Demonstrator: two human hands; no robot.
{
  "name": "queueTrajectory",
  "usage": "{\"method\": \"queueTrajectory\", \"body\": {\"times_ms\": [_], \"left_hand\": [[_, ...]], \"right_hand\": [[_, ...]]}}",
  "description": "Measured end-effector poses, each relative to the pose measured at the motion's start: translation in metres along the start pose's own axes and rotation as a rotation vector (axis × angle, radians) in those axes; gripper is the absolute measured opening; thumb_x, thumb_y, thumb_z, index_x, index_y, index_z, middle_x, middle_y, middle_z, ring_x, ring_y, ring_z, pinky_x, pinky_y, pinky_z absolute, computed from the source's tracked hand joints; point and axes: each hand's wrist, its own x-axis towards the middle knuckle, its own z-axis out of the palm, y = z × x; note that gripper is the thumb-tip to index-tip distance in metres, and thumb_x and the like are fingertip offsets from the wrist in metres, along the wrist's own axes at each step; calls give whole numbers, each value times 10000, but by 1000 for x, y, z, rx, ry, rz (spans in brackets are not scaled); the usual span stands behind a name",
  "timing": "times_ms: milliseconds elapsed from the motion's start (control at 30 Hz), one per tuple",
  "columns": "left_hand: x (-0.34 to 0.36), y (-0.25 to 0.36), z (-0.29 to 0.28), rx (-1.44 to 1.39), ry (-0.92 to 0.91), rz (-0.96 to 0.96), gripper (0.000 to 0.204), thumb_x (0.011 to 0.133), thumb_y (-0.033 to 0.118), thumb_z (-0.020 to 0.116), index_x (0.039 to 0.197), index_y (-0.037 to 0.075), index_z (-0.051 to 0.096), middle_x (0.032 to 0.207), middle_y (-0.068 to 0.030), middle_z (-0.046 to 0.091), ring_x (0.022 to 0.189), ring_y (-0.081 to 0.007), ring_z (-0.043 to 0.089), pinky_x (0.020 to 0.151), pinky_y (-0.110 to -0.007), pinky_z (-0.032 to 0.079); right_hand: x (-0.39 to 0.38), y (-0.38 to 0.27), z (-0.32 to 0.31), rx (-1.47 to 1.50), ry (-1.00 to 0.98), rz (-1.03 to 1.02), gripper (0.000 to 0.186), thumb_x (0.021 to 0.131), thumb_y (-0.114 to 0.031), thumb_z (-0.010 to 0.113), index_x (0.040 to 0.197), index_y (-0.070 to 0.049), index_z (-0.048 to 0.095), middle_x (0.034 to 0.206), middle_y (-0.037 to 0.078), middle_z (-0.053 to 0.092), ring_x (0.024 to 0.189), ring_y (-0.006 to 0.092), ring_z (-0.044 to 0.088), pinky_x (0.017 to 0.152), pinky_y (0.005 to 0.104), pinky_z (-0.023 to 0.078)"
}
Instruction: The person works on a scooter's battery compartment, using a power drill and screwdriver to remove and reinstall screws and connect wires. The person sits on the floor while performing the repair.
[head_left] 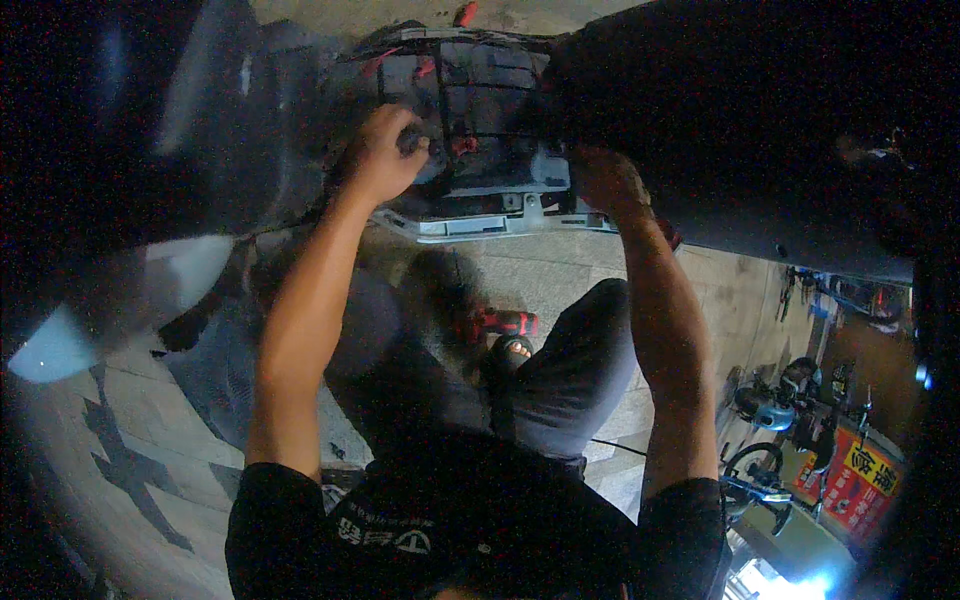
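In front of me is an exposed compartment [488, 95] with dark block-shaped units, black straps and several red bits. A light grey plastic trim piece [470, 228] runs along its near edge. My left hand [388, 158] is over the compartment's left side, with its fingers curled round a small dark thing [410, 139] too dim to name. At the compartment's right edge, my right hand [612, 182] is against a large black body panel [700, 130]. Shadow hides its fingers, so I cannot see whether they grip anything.
A red and black tool [508, 322] lies on the paved ground [560, 262] by my foot. Dark glossy bodywork [180, 110] rises on the left, above a pale curved panel [190, 275]. Parked two-wheelers [765, 410] and a red sign [858, 485] are at the right.
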Motion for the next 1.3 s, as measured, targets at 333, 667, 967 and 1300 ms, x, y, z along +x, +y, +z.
{"method": "queueTrajectory", "body": {"times_ms": [333, 667, 967, 1300], "left_hand": [[-9, -10, 13, -3, 7, -10, 231, 713, 73, 705, 910, 25, 595, 899, -159, 607, 861, -369, 602, 741, -411, 491], [1, -31, 30, 4, -60, -83, 213, 718, 87, 705, 893, 32, 597, 901, -160, 607, 853, -357, 607, 735, -409, 494], [-10, -22, 24, 85, -50, -72, 188, 727, 99, 705, 884, 54, 612, 912, -139, 617, 900, -367, 586, 769, -440, 471], [-11, -6, 13, 74, -46, -28, 219, 727, 113, 700, 912, 49, 602, 927, -146, 602, 877, -369, 581, 748, -436, 474]], "right_hand": [[-24, -54, 25, 546, 156, 472, 270, 870, -239, 518, 1048, -88, 654, 1023, 191, 667, 953, 387, 637, 804, 424, 516], [-19, -50, 20, 532, 55, 503, 275, 885, -254, 519, 1097, -141, 652, 1000, 226, 659, 963, 424, 620, 806, 491, 506], [27, -27, -17, 118, -308, 193, 295, 827, -190, 569, 1108, -157, 653, 1021, 181, 669, 910, 398, 651, 776, 477, 539], [-21, -66, 32, 597, 334, 474, 312, 871, -216, 571, 1144, -76, 626, 1050, 218, 662, 957, 381, 648, 829, 418, 515]]}}
